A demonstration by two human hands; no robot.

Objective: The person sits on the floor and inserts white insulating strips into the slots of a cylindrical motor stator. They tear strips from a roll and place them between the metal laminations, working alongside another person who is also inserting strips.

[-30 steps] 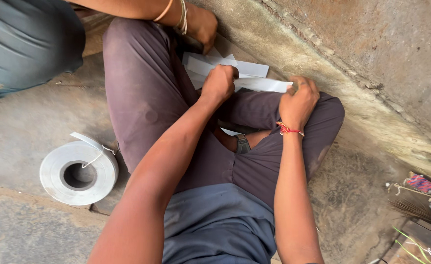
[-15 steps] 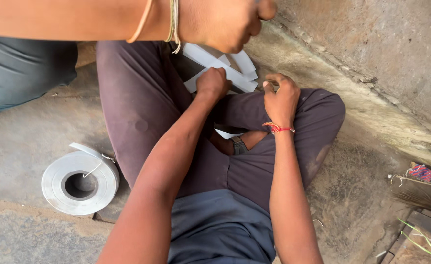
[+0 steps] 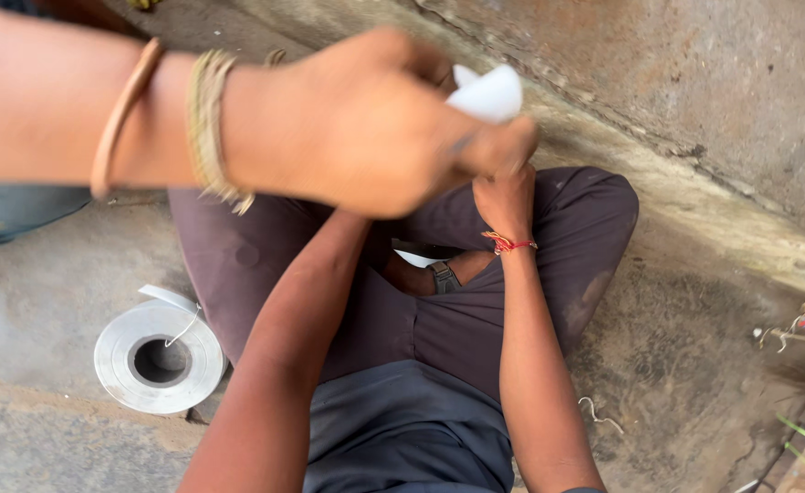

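Head view, co-worker's hand (image 3: 366,128): reaches across the upper frame, pinching a white strip piece (image 3: 486,93).
Right hand (image 3: 506,196): centre right, mostly hidden; grip cannot be told.
Left hand: hidden behind that arm.
White tape roll (image 3: 158,358): lower left, flat on the concrete floor (image 3: 676,365), within reach.

A co-worker's hand (image 3: 366,128), with bangles at the wrist, reaches across the top of the view and pinches a folded white strip (image 3: 487,91) in its fingertips. Beneath it the person sits cross-legged on the concrete floor (image 3: 47,292) — the right hand (image 3: 505,196), a red thread at its wrist, is raised to the knee, while the left hand is hidden behind the co-worker's. A roll of white tape (image 3: 158,358) lies on the floor beside the left thigh
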